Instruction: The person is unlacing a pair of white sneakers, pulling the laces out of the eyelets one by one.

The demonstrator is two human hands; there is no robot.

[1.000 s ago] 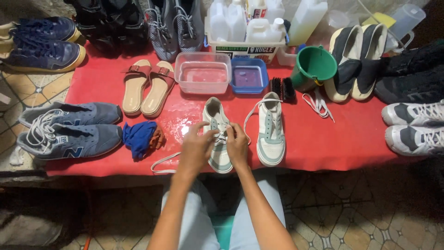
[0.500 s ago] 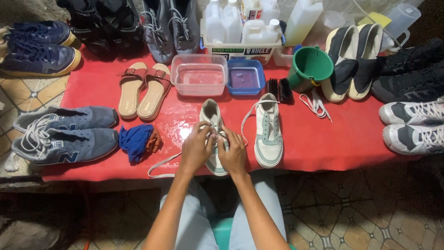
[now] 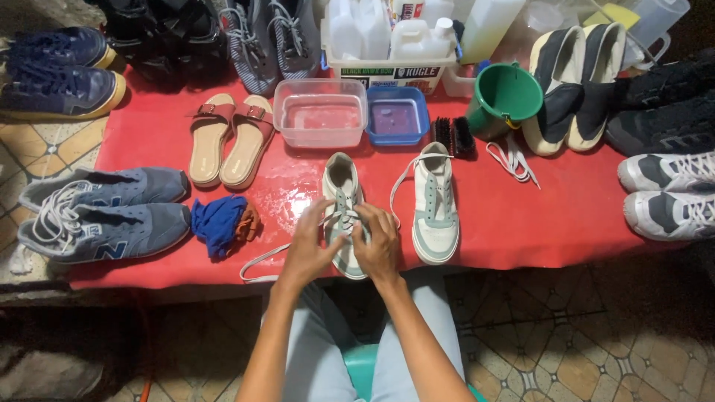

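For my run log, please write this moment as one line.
hands: left, right on white sneaker lace | second sneaker: beside, untouched | surface: red table

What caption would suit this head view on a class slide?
Both hands, left and right, work the lace of a white sneaker on a red table.

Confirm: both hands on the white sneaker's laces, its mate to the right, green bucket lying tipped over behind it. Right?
Not quite. The head view shows the green bucket standing upright, its open mouth facing up, not tipped over. The rest holds: the left hand and right hand are both on the laces of the white sneaker, and its mate lies to the right on the red table.
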